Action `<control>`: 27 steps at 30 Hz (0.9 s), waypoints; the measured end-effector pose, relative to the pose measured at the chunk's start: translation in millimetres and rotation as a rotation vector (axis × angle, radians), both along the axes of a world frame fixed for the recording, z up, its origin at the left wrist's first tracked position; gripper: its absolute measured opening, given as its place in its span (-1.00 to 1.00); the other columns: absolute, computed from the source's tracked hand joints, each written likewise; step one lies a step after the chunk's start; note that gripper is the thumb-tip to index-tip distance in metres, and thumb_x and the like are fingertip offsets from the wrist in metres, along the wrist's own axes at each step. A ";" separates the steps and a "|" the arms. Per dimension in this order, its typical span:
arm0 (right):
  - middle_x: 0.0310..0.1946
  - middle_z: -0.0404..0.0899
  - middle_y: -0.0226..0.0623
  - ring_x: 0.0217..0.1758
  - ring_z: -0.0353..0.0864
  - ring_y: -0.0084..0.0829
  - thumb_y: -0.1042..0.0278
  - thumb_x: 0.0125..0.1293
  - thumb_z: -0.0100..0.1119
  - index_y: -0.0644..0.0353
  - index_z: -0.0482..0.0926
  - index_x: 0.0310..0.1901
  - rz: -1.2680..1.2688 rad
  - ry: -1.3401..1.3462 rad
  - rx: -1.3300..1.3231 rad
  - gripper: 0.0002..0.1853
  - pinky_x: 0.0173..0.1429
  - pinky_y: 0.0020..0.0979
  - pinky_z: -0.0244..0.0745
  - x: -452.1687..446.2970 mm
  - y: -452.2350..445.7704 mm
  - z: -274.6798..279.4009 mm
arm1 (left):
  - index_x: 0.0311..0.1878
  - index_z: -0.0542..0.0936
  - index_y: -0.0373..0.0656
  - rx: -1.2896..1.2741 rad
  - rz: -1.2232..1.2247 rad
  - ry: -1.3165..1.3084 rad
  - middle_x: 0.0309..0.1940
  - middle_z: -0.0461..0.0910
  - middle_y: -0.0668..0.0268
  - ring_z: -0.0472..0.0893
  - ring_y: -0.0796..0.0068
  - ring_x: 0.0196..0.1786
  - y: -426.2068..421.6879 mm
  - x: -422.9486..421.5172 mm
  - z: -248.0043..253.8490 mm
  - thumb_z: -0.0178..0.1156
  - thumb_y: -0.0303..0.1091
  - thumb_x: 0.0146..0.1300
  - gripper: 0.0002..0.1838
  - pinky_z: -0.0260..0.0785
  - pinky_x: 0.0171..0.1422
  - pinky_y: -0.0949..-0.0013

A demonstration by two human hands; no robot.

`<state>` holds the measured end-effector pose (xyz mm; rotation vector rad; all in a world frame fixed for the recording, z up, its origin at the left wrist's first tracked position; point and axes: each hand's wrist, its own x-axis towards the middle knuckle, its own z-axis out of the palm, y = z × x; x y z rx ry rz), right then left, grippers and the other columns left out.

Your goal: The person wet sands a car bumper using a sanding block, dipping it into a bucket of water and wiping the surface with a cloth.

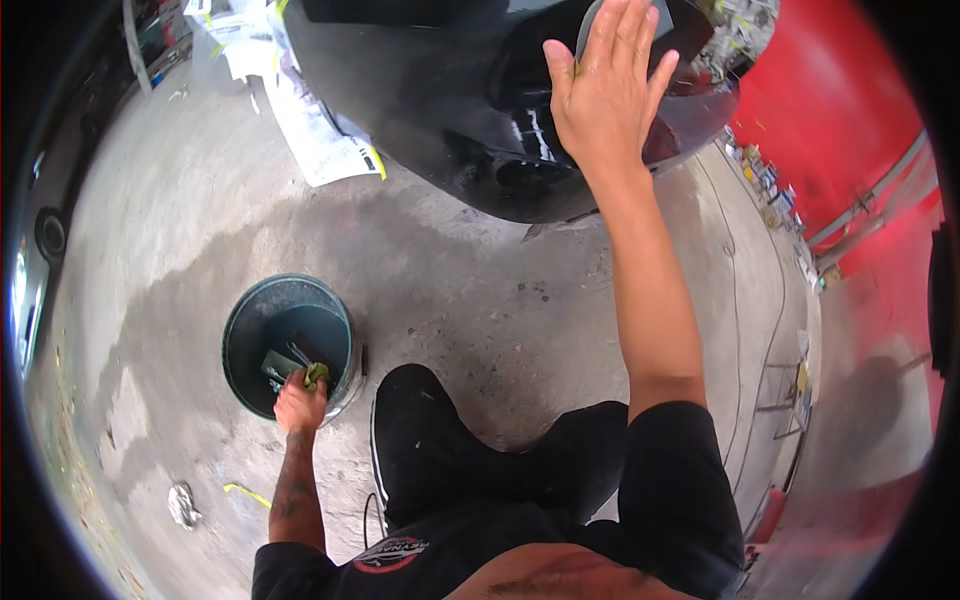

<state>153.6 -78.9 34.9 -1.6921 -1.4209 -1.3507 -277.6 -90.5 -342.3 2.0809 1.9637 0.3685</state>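
Note:
My right hand (605, 105) lies flat, fingers stretched out and thumb spread, on a glossy black car bumper (430, 90). Under its fingers a grey sheet (663, 18), which looks like sandpaper, shows at both sides. At the lower left, my left hand (300, 402) is closed round a crumpled yellow-green cloth (316, 376) over the near rim of a dark bucket (232, 345). Beside the cloth, inside the bucket, a flat grey-green piece (279, 364) and some streaks show; what they are I cannot make out.
Masking paper (335, 150) with yellow tape hangs at the bumper's left. A foil-like ball (183, 506) and a yellow tape strip (247, 493) lie on the concrete floor. Small containers (780, 205) line the red wall (830, 90). A dark wet patch surrounds the bucket.

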 end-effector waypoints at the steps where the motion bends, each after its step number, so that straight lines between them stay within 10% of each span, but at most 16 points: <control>1: 0.68 0.05 -0.09 0.72 0.03 -0.06 -0.19 0.52 0.03 0.19 0.12 0.63 0.001 -0.059 -0.026 -0.16 0.63 0.31 -0.13 -1.9 5.8 -10.7 | 0.01 0.71 -0.03 -0.010 0.011 0.004 -0.02 0.74 0.19 0.74 -0.01 -0.01 -0.1 2.6 1.4 0.35 -0.06 0.23 -0.63 0.59 0.05 -0.04; 6: 0.61 0.26 -0.59 0.66 0.16 -0.54 -0.25 0.33 0.23 -0.05 0.38 0.52 0.039 -0.431 -0.328 -0.20 0.62 0.23 -0.01 -9.0 5.8 -53.2 | 0.02 0.71 -0.02 -0.037 0.006 -0.015 -0.05 0.75 0.17 0.73 -0.02 0.00 -3.1 1.6 9.6 0.36 -0.04 0.22 -0.62 0.58 0.07 -0.04; 17: 0.62 0.25 -0.58 0.68 0.16 -0.55 -0.22 0.46 0.11 -0.09 0.30 0.59 -0.112 -0.542 -0.368 -0.25 0.67 0.09 -0.12 -26.5 11.2 -19.7 | 0.03 0.70 -0.02 -0.118 0.005 -0.023 0.00 0.74 0.20 0.73 -0.02 0.03 1.1 2.3 15.8 0.36 -0.02 0.23 -0.61 0.58 0.10 -0.05; 19: 0.60 0.24 -0.16 0.68 0.13 -0.24 -0.13 0.46 0.13 0.31 0.32 0.53 0.001 -0.577 -0.513 -0.20 0.72 0.12 -0.18 -41.9 13.6 -7.4 | 0.03 0.70 -0.02 -0.115 0.006 -0.037 0.00 0.74 0.20 0.73 -0.02 0.03 -1.7 -0.9 16.1 0.35 -0.01 0.23 -0.61 0.57 0.11 -0.05; 21: 0.62 0.25 -0.64 0.68 0.16 -0.60 -0.22 0.45 0.13 -0.12 0.30 0.59 -0.184 -0.645 -0.465 -0.24 0.67 0.11 -0.15 -28.6 7.7 -3.2 | 0.02 0.70 -0.03 -0.121 0.003 -0.058 0.01 0.74 0.19 0.73 -0.03 0.03 -1.4 -1.9 16.8 0.34 -0.01 0.24 -0.61 0.57 0.12 -0.06; 27: 0.61 0.26 -0.65 0.68 0.12 -0.60 -0.21 0.41 0.18 -0.12 0.33 0.57 -0.173 -0.593 -0.414 -0.24 0.67 0.18 -0.24 -13.2 -6.5 -7.5 | 0.00 0.70 -0.03 -0.117 0.002 -0.037 -0.04 0.74 0.20 0.74 0.02 0.01 1.8 0.6 12.4 0.32 -0.01 0.25 -0.63 0.58 0.07 -0.03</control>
